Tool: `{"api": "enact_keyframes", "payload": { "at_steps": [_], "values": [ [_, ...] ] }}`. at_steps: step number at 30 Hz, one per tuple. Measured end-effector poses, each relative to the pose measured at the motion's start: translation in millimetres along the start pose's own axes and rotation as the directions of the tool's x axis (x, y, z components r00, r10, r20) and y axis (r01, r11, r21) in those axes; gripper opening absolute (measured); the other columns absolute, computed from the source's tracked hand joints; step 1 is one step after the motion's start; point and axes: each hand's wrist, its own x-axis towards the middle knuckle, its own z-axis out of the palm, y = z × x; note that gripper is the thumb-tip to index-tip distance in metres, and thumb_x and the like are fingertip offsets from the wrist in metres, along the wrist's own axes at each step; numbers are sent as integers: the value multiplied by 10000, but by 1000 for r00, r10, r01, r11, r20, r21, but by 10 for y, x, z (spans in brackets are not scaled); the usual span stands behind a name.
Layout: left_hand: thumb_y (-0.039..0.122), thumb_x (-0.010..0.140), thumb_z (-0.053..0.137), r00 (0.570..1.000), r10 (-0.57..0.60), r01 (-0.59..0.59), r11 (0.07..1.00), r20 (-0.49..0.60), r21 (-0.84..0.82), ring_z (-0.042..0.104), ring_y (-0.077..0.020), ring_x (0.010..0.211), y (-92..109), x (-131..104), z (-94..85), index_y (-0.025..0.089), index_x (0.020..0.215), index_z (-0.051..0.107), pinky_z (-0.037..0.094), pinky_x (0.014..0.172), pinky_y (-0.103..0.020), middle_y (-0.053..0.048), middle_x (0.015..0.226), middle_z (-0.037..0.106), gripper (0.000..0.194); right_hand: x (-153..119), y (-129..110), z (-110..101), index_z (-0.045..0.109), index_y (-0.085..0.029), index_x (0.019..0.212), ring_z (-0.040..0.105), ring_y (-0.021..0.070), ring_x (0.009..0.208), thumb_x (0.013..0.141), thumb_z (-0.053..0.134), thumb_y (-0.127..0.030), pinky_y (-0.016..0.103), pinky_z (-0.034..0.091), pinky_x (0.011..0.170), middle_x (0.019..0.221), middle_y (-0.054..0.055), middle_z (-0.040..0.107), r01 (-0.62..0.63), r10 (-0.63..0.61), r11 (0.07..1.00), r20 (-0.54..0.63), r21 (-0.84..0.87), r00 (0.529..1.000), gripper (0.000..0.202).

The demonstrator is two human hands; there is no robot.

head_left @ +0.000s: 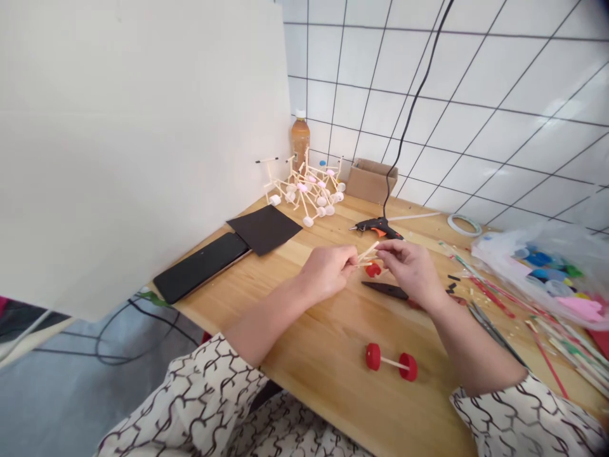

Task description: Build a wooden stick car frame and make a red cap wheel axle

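Observation:
Between my two hands is a small frame of thin wooden sticks [367,254], held just above the table. My left hand [330,270] is closed on its left end. The fingers of my right hand [408,266] pinch its right side. A red bottle cap [373,270] shows just below the sticks; whether it is joined to them I cannot tell. Under my right hand lies a pair of pliers [387,289] with dark jaws, its handles partly hidden. Closer to me, two red caps on a stick form a wheel axle [391,362].
Several small stick models with white cap wheels [314,187] stand by a bottle [300,136]. A glue gun [378,227], its cord rising, lies near a cardboard box [371,179]. Left are a phone [202,266] and black sheet [265,228]; right, a bag of caps [547,270] and tape [464,225].

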Motion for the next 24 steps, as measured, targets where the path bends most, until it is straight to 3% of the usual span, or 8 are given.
{"api": "enact_keyframes", "payload": {
  "at_steps": [6, 10, 20, 24],
  "values": [
    [77, 763, 573, 999, 49, -48, 997, -10, 54, 559, -119, 636, 26, 119, -251, 163, 713, 588, 401, 586, -214, 14, 683, 613, 100, 8, 38, 85, 621, -155, 821, 434, 84, 447, 687, 618, -434, 225, 338, 423, 573, -18, 566, -182, 179, 926, 39, 331, 983, 310],
    [91, 761, 589, 997, 78, -77, 994, -11, 80, 556, -126, 629, 5, 218, -315, 162, 711, 590, 397, 589, -226, 12, 670, 614, 87, -9, 87, 152, 591, -166, 799, 444, 80, 457, 632, 655, -468, 218, 342, 414, 614, -11, 581, -262, 257, 851, 75, 455, 964, 351],
    [67, 799, 559, 973, 230, -229, 971, -14, 69, 576, -125, 668, -53, 263, -128, 159, 767, 594, 425, 618, -221, -2, 731, 622, 103, -94, 93, 150, 553, -162, 759, 372, 52, 372, 687, 610, -430, 215, 288, 392, 528, -40, 543, -337, 286, 821, 179, 461, 941, 283],
    [77, 830, 532, 938, 341, -334, 938, -71, 88, 585, -132, 672, -79, 240, -103, 151, 788, 600, 444, 620, -230, -18, 748, 630, 109, -99, 83, 62, 571, -156, 905, 397, 60, 394, 657, 608, -288, 216, 316, 398, 597, -33, 575, -344, 296, 849, 178, 401, 938, 283]
  ]
}}
